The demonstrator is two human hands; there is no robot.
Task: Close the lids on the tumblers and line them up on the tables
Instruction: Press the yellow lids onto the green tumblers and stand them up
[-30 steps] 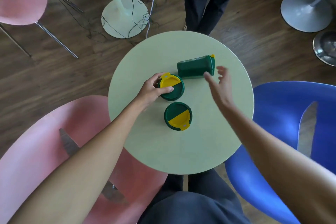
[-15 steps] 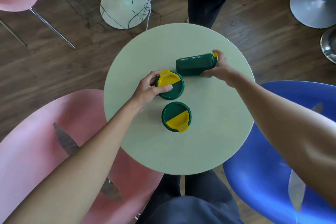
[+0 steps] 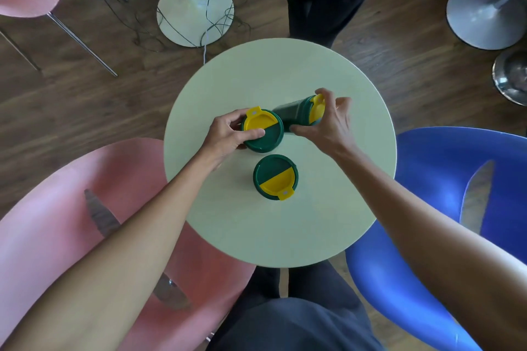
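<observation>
3 green tumblers sit on the round table (image 3: 285,231). The right hand (image 3: 330,125) clamps the tilted tumbler (image 3: 299,111), its long axis running from 9 to 3 o'clock, lid toward 3. The left hand (image 3: 228,135) pinches the upright tumbler (image 3: 263,131) touching it at 9.

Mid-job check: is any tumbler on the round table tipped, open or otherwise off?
Yes. The tumbler in the right hand is tilted, not upright, beside the tumbler held by the left hand, which stands upright. The near tumbler stands upright, untouched. Nothing looks spilled.
</observation>
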